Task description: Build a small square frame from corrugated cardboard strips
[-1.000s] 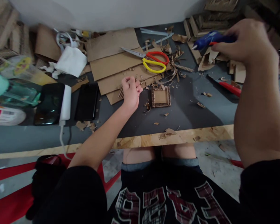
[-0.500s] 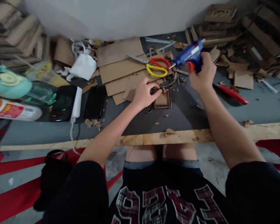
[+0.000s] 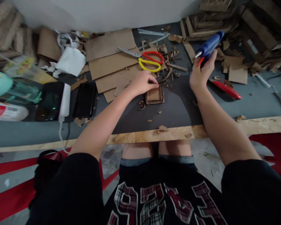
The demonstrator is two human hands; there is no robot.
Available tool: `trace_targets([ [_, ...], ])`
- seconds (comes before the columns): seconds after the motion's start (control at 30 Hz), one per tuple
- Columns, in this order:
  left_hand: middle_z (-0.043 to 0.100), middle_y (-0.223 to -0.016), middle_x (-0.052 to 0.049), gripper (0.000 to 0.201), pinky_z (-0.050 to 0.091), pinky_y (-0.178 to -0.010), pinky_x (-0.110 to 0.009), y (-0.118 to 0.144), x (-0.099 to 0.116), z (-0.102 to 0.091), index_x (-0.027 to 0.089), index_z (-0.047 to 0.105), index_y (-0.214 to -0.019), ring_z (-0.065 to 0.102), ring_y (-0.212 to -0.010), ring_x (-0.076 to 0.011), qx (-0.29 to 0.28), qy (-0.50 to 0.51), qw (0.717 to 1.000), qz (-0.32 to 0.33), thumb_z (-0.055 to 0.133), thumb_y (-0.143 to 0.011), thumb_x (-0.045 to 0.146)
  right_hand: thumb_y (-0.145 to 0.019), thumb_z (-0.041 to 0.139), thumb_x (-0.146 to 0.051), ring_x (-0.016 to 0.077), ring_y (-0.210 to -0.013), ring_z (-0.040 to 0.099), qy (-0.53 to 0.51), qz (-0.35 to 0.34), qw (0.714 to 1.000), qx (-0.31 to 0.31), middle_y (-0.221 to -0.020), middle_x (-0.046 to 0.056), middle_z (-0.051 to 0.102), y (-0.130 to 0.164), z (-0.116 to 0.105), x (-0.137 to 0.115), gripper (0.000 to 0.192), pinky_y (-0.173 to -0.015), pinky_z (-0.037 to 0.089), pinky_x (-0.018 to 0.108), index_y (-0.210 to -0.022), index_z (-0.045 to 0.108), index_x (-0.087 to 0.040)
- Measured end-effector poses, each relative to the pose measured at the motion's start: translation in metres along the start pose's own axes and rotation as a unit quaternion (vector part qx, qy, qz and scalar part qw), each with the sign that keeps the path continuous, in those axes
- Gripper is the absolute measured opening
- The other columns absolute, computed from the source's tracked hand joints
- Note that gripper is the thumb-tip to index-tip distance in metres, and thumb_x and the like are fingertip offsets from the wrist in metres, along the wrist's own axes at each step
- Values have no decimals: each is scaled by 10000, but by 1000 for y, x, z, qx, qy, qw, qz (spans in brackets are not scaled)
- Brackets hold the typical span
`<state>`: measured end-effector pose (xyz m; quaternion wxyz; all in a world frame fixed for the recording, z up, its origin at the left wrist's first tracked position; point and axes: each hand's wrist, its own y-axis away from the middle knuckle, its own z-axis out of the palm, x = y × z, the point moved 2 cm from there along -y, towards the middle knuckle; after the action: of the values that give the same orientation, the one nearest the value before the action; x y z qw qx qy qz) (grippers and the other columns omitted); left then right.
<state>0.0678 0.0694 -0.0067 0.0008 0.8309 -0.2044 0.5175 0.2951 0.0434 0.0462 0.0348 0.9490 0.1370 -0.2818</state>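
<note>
My left hand (image 3: 142, 82) rests palm down on the bench (image 3: 178, 112), fingers curled together with the tips pressing on the top edge of a small cardboard frame (image 3: 155, 95); the frame lies flat on the dark mat just in front of me, near the middle of the bench. My right hand (image 3: 201, 73) is raised off the surface to the right of the frame, wrapped tight around the grip of a blue glue gun (image 3: 209, 46), whose metal nozzle points left and slightly down, well apart from the frame. Just beyond my left hand lie scissors (image 3: 150, 59) with one red and one yellow loop, resting on overlapping sheets of flat cardboard (image 3: 112, 62), with curled cardboard scraps (image 3: 170, 67) scattered beside them. To the right of my right hand a red cutter (image 3: 226, 89) lies on the bench. On the left side sit two dark phones (image 3: 84, 100) and a white charger (image 3: 65, 100), with a white cloth (image 3: 71, 61) further back.
</note>
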Motion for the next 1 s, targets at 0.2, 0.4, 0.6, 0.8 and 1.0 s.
trace_targets([
  [0.2,583,-597,6,185,425,-717,-274,-6,-6,-5,161,732,-738,525,-623,-125,101,69,992,-29,805,-772,327,-923,494,-552,290,-998,513,-29,6,996,89,-984,143,628,-4,0,36,429,-827,424,400,-1214,503,-236],
  [0.4,665,-927,-64,270,400,-779,-346,2,-1,-42,256,659,-1167,576,-938,-231,257,-219,931,-139,621,-901,275,-878,557,-480,253,-1012,512,-4,-34,936,349,-1185,129,565,-35,28,73,588,-932,463,455,-1380,340,-265],
  [0.6,549,-646,19,328,351,-627,-296,54,35,-32,227,746,-846,487,-612,-121,-149,-219,964,31,706,-806,550,-795,621,-573,335,-1099,589,-3,-116,946,302,-1177,139,575,-37,38,77,727,-953,501,550,-1384,361,-234],
  [0.8,612,-647,17,428,399,-641,-237,80,17,-7,188,734,-941,587,-636,-120,-125,-249,956,89,717,-810,595,-826,562,-618,420,-1398,425,16,-141,954,264,-1417,226,476,-34,47,75,802,-1099,390,641,-1463,311,-199],
  [1.0,705,-803,-82,577,398,-577,-251,89,20,15,153,743,-1028,668,-701,-172,-60,-358,910,202,477,-934,655,-854,575,-516,371,-1277,518,69,-171,945,269,-1286,185,556,-29,43,58,561,-1068,438,596,-1324,467,-229],
])
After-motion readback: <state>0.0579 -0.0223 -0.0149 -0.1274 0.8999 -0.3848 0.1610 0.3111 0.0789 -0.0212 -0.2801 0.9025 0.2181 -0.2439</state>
